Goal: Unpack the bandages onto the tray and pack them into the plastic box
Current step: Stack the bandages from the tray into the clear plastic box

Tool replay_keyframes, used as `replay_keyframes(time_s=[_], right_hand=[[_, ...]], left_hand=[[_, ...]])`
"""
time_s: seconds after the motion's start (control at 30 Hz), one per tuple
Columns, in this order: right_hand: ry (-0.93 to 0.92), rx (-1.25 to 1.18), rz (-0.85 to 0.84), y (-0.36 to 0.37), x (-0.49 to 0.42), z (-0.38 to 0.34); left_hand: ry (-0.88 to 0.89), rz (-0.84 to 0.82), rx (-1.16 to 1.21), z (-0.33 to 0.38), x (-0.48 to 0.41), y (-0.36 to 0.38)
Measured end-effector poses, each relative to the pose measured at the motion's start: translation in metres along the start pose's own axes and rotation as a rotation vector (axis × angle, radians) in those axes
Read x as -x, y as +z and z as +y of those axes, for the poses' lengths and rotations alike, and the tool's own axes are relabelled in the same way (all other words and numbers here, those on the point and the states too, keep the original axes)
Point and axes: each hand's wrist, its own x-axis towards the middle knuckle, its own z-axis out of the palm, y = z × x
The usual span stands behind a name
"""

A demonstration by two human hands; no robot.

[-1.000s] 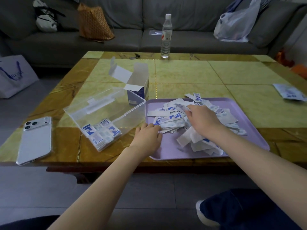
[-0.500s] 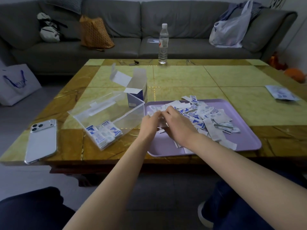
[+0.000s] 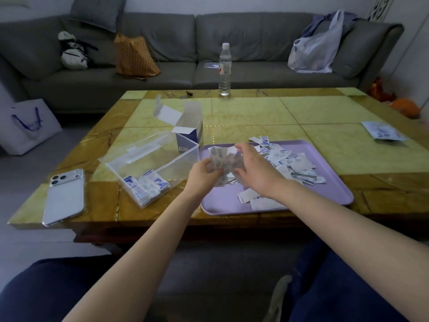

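A purple tray [image 3: 329,194] lies on the table with a loose pile of wrapped bandages [image 3: 292,161] on it. My left hand [image 3: 204,174] and my right hand [image 3: 253,169] together hold a bunch of bandages [image 3: 220,160] lifted above the tray's left edge, fingers curled round it. The clear plastic box [image 3: 151,163] stands open just left of the tray, with a stack of bandages [image 3: 146,187] in its near corner. The opened cardboard bandage carton [image 3: 189,131] stands behind it.
A phone [image 3: 63,196] lies near the table's left front corner. A water bottle [image 3: 224,69] stands at the far edge, a paper packet [image 3: 383,132] at the right. Beyond are a grey sofa [image 3: 162,66] with bags and a white shopping bag [image 3: 27,125] on the floor.
Both hands swept bandages together on the tray's left side, closed round a bunch and lifted it. The camera view tilted back a little.
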Motion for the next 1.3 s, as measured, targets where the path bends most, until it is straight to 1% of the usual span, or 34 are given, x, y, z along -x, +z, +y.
replay_keyframes(time_s=[0.13, 0.27, 0.43, 0.5, 0.6, 0.7, 0.93, 1.1, 1.23, 1.3], right_hand=[[0.059, 0.003, 0.049, 0.0, -0.004, 0.008], [0.027, -0.05, 0.098, 0.0, -0.009, 0.015], [-0.006, -0.192, 0.175, 0.008, -0.02, 0.019], [-0.017, -0.241, 0.183, 0.013, -0.024, 0.019], [-0.018, -0.272, 0.149, 0.018, -0.032, 0.02], [0.01, -0.301, 0.161, 0.024, -0.042, 0.024], [0.143, -0.527, 0.159, 0.041, -0.052, 0.027], [0.244, -0.708, 0.147, 0.045, -0.055, 0.032], [0.26, -0.77, 0.102, 0.047, -0.056, 0.034], [0.253, -0.727, 0.097, 0.048, -0.056, 0.035]], left_hand=[[0.053, -0.011, -0.135, 0.0, 0.0, 0.0], [0.131, -0.034, -0.324, 0.001, -0.002, -0.001], [0.128, -0.122, -0.542, 0.004, -0.008, 0.002], [0.128, -0.15, -0.59, 0.006, -0.013, 0.003], [0.12, -0.186, -0.631, 0.01, -0.022, 0.0], [0.109, -0.196, -0.665, 0.012, -0.033, -0.003], [0.086, -0.145, -0.624, 0.002, -0.048, -0.009], [0.09, -0.193, -0.58, -0.006, -0.057, 0.0], [0.149, -0.214, -0.664, -0.015, -0.062, 0.005], [0.163, -0.231, -0.673, -0.015, -0.06, 0.004]])
